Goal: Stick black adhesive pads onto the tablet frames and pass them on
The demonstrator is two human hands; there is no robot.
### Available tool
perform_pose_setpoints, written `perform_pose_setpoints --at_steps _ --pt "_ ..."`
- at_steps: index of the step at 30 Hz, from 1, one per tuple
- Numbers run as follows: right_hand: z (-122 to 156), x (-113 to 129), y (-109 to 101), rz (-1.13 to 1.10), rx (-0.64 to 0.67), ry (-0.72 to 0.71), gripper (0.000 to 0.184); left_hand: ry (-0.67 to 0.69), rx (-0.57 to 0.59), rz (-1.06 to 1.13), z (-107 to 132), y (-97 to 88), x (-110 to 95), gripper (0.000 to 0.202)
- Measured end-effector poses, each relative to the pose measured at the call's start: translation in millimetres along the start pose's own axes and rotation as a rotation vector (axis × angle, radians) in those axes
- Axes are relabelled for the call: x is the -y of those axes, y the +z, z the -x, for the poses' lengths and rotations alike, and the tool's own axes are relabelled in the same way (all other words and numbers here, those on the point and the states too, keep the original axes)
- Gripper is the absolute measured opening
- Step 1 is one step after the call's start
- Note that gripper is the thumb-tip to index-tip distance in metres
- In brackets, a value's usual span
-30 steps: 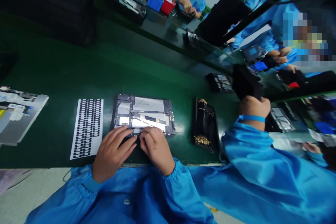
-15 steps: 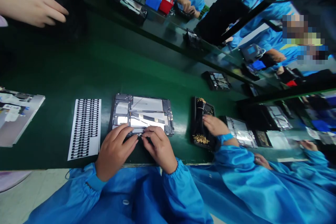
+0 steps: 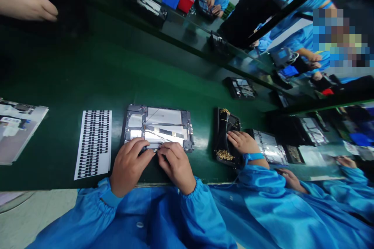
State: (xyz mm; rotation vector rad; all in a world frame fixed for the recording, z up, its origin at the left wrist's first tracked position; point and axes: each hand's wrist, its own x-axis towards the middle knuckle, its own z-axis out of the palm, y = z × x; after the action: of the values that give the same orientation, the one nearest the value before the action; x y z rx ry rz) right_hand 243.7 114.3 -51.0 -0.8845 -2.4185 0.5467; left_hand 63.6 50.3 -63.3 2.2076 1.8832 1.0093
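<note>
From the head feed, working left to right along the green workbench (image 3: 61,81).

Far left: a printed sheet (image 3: 17,132) lies at the bench edge. Next, a white backing sheet with rows of black adhesive pads (image 3: 92,144), just beside my operator's left hand.

Centre: the open tablet housing (image 3: 157,127) lies flat on the bench, metal interior facing up, thin strips across its panel. The left hand (image 3: 129,167) and right hand (image 3: 177,167) both sit at its near edge. Their fingers are curled and close together, and the fingertips (image 3: 150,153) converge in a pinch at the edge. I cannot tell what is between them; it is too small and hidden.

Right: a black tray with gold-coloured small parts (image 3: 224,136) sits near the right hand. A co-worker's hand (image 3: 241,142), fingers loosely spread, rests on the tray's right side. A second silver tablet housing (image 3: 270,148) lies just beyond it.
</note>
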Motion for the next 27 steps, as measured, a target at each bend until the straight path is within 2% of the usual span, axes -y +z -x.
perform_pose_setpoints --at_steps 7,13,18,22,27 --pt "0 2 0 -0.013 -0.027 -0.002 0.012 0.011 -0.011 -0.005 0 -0.2 0 0.009" --pt "5 2 2 -0.022 -0.036 -0.007 0.019 0.007 -0.028 0.033 -1 -0.8 1 0.009" --pt "4 1 3 -0.011 -0.043 0.009 0.013 0.001 -0.036 0.044 -2 -1.8 0 0.009" --pt "4 1 5 -0.032 -0.054 0.009 0.011 0.001 -0.101 0.05 5 -12.8 -3 0.01" --pt "1 5 7 -0.07 -0.123 0.044 0.011 0.008 -0.158 0.029 25 -34.8 -1 0.019"
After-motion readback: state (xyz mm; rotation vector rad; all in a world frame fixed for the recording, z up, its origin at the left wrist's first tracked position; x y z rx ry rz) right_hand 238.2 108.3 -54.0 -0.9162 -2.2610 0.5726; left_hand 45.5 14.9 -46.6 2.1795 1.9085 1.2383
